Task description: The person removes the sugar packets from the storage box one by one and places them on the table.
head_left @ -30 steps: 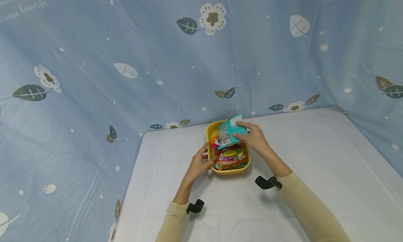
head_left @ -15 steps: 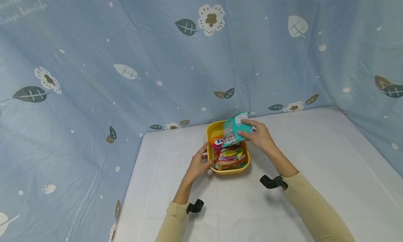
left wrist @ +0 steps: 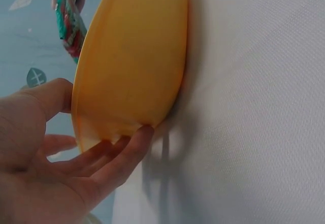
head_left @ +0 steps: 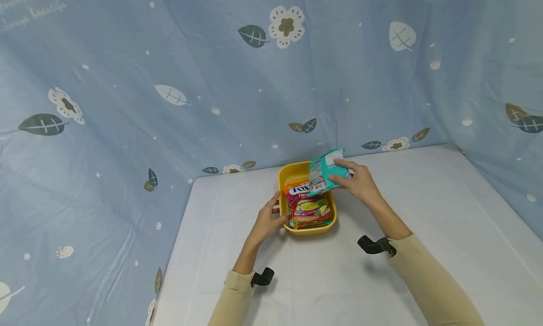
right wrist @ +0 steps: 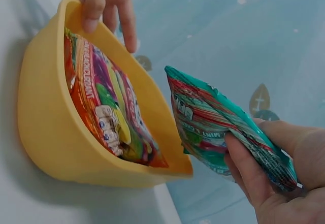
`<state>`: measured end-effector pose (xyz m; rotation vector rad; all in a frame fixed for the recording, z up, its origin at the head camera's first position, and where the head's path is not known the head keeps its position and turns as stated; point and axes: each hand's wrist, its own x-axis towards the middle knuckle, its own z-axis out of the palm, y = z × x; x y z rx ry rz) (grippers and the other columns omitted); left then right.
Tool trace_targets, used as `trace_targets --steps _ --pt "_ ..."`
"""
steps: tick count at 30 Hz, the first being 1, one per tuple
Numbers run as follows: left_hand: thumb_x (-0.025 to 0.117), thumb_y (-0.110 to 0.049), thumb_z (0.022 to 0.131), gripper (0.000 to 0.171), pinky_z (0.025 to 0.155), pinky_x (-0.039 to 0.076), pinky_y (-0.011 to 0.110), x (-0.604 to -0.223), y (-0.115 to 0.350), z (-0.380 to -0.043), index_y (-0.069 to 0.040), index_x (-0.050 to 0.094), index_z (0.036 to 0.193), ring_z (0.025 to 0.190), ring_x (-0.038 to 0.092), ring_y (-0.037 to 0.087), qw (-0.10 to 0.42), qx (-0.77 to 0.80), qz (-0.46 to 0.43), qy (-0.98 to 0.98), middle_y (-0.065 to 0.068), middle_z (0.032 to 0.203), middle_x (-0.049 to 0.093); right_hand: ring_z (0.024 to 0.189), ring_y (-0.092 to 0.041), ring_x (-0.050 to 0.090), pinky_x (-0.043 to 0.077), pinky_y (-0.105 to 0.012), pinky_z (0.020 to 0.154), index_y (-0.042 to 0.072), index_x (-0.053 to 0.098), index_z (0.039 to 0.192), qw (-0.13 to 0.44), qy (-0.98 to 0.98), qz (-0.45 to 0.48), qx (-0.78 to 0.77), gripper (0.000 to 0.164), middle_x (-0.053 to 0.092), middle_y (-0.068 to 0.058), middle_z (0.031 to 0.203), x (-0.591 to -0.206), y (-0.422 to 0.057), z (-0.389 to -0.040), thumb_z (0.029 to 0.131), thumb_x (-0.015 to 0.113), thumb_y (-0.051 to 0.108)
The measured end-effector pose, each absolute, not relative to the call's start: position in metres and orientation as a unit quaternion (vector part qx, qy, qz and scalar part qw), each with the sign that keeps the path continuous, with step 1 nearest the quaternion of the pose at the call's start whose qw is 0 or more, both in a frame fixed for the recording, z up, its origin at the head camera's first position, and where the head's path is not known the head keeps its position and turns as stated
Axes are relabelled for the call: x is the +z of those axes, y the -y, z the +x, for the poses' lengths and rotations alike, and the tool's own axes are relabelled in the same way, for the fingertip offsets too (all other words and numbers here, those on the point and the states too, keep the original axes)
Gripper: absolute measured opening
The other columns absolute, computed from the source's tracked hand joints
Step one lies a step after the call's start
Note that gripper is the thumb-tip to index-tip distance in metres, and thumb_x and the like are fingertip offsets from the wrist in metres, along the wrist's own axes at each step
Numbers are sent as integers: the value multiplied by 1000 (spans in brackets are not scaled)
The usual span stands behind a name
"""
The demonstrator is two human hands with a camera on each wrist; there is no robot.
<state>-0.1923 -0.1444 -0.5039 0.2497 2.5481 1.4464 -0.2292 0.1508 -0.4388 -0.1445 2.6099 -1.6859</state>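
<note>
A teal candy packet (head_left: 324, 173) is pinched between the thumb and fingers of my right hand (head_left: 359, 181), raised over the right side of a yellow plastic tub (head_left: 292, 174). In the right wrist view the packet (right wrist: 208, 117) tilts beside the tub's rim. My left hand (head_left: 266, 221) holds the tub's left side, thumb at the rim and fingers against the outer wall, as the left wrist view shows on the tub (left wrist: 132, 56). Inside lies an orange-and-red fruit candy packet (head_left: 307, 206), with something green showing under its near edge.
The tub stands on a white-covered table (head_left: 424, 199), near its back edge. A blue curtain (head_left: 237, 81) with leaves and flowers hangs behind and to the left. Black wrist mounts (head_left: 375, 245) sit on both forearms.
My right hand has moved right and slightly up with the teal packet, uncovering more of the orange-and-red packet in the tub. The left hand and the tub have stayed in place.
</note>
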Motion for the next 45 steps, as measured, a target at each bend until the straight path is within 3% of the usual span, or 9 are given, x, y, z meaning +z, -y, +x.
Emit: trace_targets --steps 5,13,22,32,38,45 --pt "61 -15 82 77 82 53 32 -503 144 -193 -26 19 145 112 53 24 96 486 87 -864 3 142 37 77 -27 68 54 -25 61 19 44 135 11 -840 -39 -541 66 54 -18 123 -437 -157 -230 78 65 43" --pt "58 -6 83 74 81 54 35 -470 138 -182 -9 19 145 114 50 36 115 493 96 -857 19 140 37 81 -33 66 54 -24 59 22 44 135 8 -843 -29 -537 66 57 -17 116 -434 -164 -230 78 66 44" --pt "62 -17 83 77 83 53 36 -503 145 -195 -26 18 145 115 51 27 109 486 85 -863 7 141 39 66 -15 66 53 -25 55 18 52 128 -13 -851 -23 -524 60 56 -15 118 -434 -175 -231 76 67 43" --pt "63 -19 82 78 80 54 32 -504 145 -194 -29 19 145 112 53 24 102 483 83 -866 7 132 46 73 -25 68 53 -24 57 17 55 125 -16 -854 -9 -520 57 47 -11 133 -434 -189 -228 76 67 42" --pt "61 -13 83 78 80 54 37 -498 144 -193 -20 17 146 115 50 32 117 490 86 -859 15 137 41 73 -20 68 54 -23 62 16 53 127 -18 -854 -19 -519 57 48 -11 132 -436 -197 -225 77 67 40" --pt "59 -8 83 75 80 54 35 -471 138 -182 -11 18 146 115 50 35 122 491 89 -858 18 141 36 75 -20 67 55 -28 64 20 51 128 -13 -854 -37 -519 53 51 -6 130 -440 -202 -222 80 65 38"
